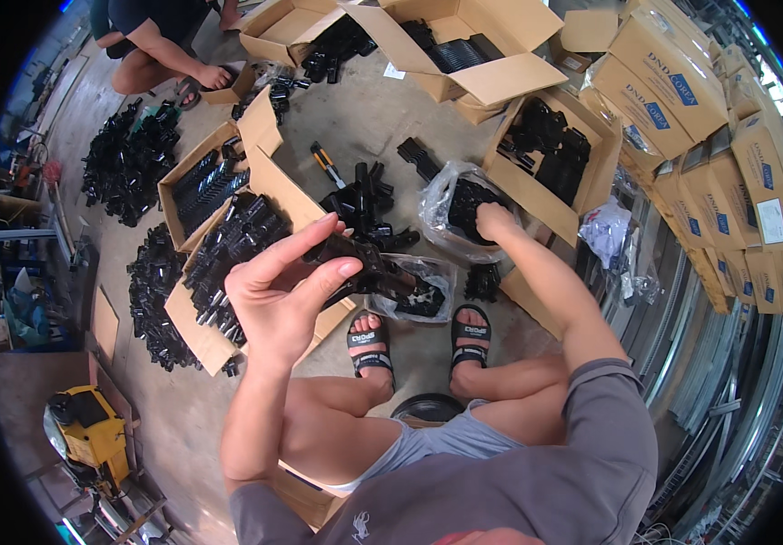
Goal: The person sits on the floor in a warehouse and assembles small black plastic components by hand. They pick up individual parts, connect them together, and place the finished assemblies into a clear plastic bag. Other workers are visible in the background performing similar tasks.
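Black plastic part (369, 263): angular moulded piece, held up near the middle of the scene, above the person's sandalled feet.
Left hand (282, 291): raised, thumb and fingers closed lightly around the near-left end of the black plastic part; the index finger lies stretched along its top edge.
Right hand (493, 221): reaching far and right into a clear plastic bag (437, 204); the fingers are curled down among the black pieces inside, and whether they have hold of one cannot be told.
Second plastic bag (419, 286): lies on the floor just beyond the feet, directly under the held part, with more black pieces in it.
Loose black parts (364, 204): a small heap on the concrete floor (355, 127) between the two hands.
Open carton, left (219, 272): packed with black parts, its flap just beside the left hand.
Open carton, right (555, 150): holds black parts, just beyond the right hand.
Piles on floor, far left (128, 163): more black parts, heaped loose.
Stacked cartons (709, 136): closed brown boxes along the right edge.
Another person (160, 45): crouched at the far left, a hand resting on a carton there.
Yellow machine (92, 436): near left corner.
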A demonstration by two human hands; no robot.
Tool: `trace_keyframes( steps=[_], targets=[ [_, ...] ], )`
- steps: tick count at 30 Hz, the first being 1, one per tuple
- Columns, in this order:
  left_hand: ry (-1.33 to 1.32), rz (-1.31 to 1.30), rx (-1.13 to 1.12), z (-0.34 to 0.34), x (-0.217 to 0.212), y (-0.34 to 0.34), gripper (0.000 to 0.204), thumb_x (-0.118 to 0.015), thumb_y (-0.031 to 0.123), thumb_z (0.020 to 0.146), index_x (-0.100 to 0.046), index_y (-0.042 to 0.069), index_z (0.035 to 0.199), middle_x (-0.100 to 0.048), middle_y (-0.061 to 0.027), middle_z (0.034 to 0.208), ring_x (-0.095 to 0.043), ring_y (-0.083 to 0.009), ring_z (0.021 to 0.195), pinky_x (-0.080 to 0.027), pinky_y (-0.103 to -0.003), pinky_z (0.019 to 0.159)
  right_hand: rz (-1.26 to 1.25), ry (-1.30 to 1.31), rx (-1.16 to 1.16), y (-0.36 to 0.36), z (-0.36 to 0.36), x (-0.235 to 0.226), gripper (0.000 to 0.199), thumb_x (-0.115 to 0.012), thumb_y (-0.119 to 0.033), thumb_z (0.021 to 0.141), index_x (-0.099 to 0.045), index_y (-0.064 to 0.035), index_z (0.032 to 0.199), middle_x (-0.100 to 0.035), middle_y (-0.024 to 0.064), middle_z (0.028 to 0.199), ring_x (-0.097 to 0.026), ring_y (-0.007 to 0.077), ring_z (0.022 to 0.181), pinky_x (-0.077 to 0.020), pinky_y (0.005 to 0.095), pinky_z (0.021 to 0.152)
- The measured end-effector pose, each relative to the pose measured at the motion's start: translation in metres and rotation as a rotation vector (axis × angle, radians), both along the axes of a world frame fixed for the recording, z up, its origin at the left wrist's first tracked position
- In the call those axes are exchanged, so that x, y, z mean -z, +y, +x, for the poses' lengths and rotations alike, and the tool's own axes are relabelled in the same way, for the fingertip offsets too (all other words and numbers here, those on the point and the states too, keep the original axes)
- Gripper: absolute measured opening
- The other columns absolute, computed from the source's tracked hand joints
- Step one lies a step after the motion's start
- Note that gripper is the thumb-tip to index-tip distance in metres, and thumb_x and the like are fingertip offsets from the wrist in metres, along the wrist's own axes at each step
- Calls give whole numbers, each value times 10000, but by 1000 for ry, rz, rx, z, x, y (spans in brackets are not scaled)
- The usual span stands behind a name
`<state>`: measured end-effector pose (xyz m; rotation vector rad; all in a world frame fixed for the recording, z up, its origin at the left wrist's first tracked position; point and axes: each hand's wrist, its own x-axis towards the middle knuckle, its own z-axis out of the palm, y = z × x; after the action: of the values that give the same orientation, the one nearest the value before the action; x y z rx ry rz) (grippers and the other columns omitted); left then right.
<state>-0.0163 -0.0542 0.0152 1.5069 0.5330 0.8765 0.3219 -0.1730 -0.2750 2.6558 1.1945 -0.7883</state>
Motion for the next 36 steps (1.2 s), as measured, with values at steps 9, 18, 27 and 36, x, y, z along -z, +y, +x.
trace_keyframes(
  steps=[9,18,27,36],
  targets=[
    [151,-172,-133,2,7,18,397,-773,-50,816,-680,-27,1202,-727,-109,1060,-653,-86,866,-537,-221,776,-66,-114,134,-4,3,74,311,-584,-49,909,-646,-100,1209,-675,185,1196,-650,347,1136,-538,453,947],
    [35,-361,-86,2,11,22,382,-765,60,857,-678,34,1229,-739,-100,1055,-688,-97,843,-547,-219,699,-53,-106,-163,-36,30,88,284,-543,1,894,-635,-20,1161,-682,246,1097,-664,395,1056,-552,473,907],
    [-26,-308,6,-17,-3,11,387,-758,29,859,-669,25,1236,-733,-123,1083,-704,-135,903,-582,-268,786,-26,-213,-232,-15,-3,88,239,-478,-109,963,-707,-65,1015,-721,170,1038,-694,352,1017,-565,460,872],
    [-22,-292,4,-13,0,11,356,-744,81,885,-681,50,1234,-745,-103,1053,-692,-89,876,-553,-228,729,488,47,-226,-16,-4,-46,158,-598,-89,898,-734,-36,959,-688,214,1031,-666,419,947,-545,482,826]
  ],
)
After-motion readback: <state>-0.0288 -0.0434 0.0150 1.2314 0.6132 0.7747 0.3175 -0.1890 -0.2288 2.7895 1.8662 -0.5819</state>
